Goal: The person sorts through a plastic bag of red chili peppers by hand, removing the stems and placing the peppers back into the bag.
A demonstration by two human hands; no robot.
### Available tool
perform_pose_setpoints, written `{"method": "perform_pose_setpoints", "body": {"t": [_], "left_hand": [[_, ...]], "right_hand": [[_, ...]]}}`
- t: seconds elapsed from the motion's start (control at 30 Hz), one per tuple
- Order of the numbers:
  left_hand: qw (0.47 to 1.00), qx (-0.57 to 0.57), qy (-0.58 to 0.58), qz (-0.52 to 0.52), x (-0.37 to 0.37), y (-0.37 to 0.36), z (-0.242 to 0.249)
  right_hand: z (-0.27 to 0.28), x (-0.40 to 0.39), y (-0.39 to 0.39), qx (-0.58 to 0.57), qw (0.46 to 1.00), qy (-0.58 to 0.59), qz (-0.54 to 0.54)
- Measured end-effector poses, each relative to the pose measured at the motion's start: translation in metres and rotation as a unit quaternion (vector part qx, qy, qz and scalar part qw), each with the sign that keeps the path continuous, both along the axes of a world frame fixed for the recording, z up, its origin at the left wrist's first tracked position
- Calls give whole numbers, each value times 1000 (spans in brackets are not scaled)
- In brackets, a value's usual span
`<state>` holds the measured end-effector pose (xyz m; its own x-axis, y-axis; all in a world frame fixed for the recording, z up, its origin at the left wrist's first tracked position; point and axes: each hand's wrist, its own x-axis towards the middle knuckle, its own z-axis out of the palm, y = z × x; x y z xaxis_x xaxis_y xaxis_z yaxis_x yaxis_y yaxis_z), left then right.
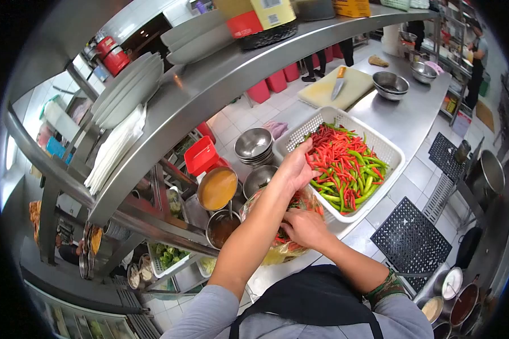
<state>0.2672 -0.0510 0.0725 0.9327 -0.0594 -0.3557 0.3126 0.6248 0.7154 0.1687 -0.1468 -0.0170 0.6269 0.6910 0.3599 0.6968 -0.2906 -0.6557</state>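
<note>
A white perforated basket [391, 151] holds many red and green chillies [348, 164]. My left hand [297, 168] reaches over the basket's near left edge, its fingers by the red chillies; what it holds, if anything, is hidden. Below it, my right hand [304, 228] is at a clear plastic bag [274, 254] with red and green chillies inside. The right fingers are bent down into the bag's opening, and their tips are partly hidden.
Metal bowls [253, 143] and a pot of orange liquid [217, 188] stand left of the bag. A knife [338, 85] lies on a cutting board [350, 85] beyond the basket. A steel shelf [209, 73] with plates crosses overhead. People stand farther back.
</note>
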Motion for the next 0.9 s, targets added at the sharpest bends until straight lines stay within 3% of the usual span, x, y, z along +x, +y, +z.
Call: {"method": "perform_pose_setpoints", "body": {"t": [0.07,0.17,0.2,0.33,0.43,0.5,0.6,0.73,0.83,0.9], "left_hand": [[996,75,40,21,0,1,2],[998,49,-39,17,-9,28,-17],[996,51,-37,55,-22,24,-2],[995,5,-56,85,-22,67,-31],[990,56,-114,63,-50,79,-21],[973,179,-143,32,-93,85,-8],[895,426,-126,-43,-160,85,-3],[706,669,-144,-183,-215,76,-40],[626,738,-225,-113,-239,68,-55],[643,731,-203,-103,-246,65,-56]], "right_hand": [[-1,0,-3,3,1000,5,9],[2,-4,-6,-10,1000,4,-1],[4,-3,-5,-15,1000,4,0],[7,-1,1,-40,999,14,29],[8,2,4,-52,998,19,44],[10,2,4,-52,997,22,49],[4,15,-2,-32,998,35,51],[28,47,-7,-89,995,18,-34],[38,56,-6,-80,997,-14,-14],[42,57,-1,-128,990,-25,50]]}}
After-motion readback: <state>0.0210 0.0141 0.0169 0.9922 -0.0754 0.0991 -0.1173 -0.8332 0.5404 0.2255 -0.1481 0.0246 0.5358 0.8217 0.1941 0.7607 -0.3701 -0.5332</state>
